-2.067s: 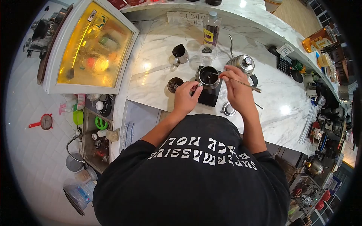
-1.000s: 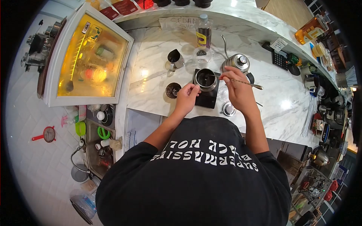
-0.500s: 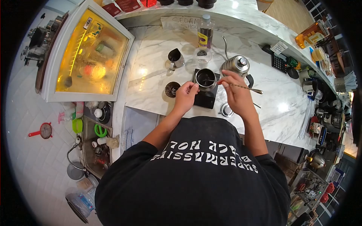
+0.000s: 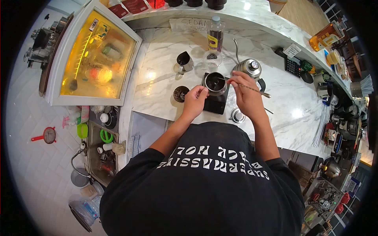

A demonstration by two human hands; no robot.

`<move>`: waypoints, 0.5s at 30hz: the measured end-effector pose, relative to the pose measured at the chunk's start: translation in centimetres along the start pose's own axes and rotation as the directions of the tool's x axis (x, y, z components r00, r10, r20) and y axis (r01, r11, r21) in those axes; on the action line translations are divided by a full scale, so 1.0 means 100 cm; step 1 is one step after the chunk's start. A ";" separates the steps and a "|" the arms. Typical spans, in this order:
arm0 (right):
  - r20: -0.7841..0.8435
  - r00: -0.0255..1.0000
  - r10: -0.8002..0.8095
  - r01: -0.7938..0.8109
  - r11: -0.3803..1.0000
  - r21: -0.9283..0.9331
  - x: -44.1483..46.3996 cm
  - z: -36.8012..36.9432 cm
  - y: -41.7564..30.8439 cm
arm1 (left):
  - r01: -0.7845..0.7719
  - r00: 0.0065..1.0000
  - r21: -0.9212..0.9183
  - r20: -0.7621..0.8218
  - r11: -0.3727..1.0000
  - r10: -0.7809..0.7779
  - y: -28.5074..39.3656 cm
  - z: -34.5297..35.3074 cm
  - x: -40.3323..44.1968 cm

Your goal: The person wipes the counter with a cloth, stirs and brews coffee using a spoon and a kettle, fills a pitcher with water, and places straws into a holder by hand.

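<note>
Cup of round silver metal [image 4: 218,93] pinched at its side with nearly closed left grip [image 4: 195,100], apparently for steadiness, over flat black slab [image 4: 214,106] beside that grip. Held slender brassy metal rod [image 4: 258,91] in closed right grip [image 4: 248,93], angled into cup, seemingly to reach inside.

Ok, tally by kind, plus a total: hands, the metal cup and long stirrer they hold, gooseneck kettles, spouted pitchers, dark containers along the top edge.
Hands: 2 (left hand, right hand)
Metal cup: 1
Long stirrer: 1
Gooseneck kettle: 1
Spouted pitcher: 1
Dark containers, cut off by the frame: 3
Total: 9
</note>
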State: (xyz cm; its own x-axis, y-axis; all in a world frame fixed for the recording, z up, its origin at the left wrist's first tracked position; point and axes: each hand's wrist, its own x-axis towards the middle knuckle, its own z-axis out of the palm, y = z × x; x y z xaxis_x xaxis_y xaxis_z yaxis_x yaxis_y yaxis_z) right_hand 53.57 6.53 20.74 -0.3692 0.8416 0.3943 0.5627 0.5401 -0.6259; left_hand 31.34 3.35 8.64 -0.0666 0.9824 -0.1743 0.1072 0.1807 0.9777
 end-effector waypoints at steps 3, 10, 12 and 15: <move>0.013 1.000 0.008 -0.007 1.000 -0.015 -0.003 -0.009 0.002 | -0.008 1.000 -0.022 -0.001 1.000 0.007 -0.001 0.000 -0.002; -0.010 1.000 0.007 -0.007 1.000 0.001 -0.003 0.006 -0.002 | -0.005 1.000 -0.019 -0.022 1.000 0.005 0.001 0.002 0.000; -0.001 1.000 0.014 -0.014 0.999 -0.048 -0.005 -0.001 0.005 | -0.033 0.998 -0.033 -0.051 0.999 0.031 -0.003 0.002 -0.001; 0.002 1.000 -0.002 0.002 1.000 -0.006 -0.011 -0.005 0.002 | -0.040 0.998 -0.019 -0.041 0.999 0.039 -0.002 0.000 -0.002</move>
State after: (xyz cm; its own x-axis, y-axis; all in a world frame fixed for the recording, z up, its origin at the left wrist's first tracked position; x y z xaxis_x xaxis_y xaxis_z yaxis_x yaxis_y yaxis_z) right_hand 54.41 5.71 20.54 -0.3719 0.8403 0.3945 0.5662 0.5421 -0.6210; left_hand 31.36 3.15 8.45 -0.1032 0.9860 -0.1309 0.0905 0.1403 0.9860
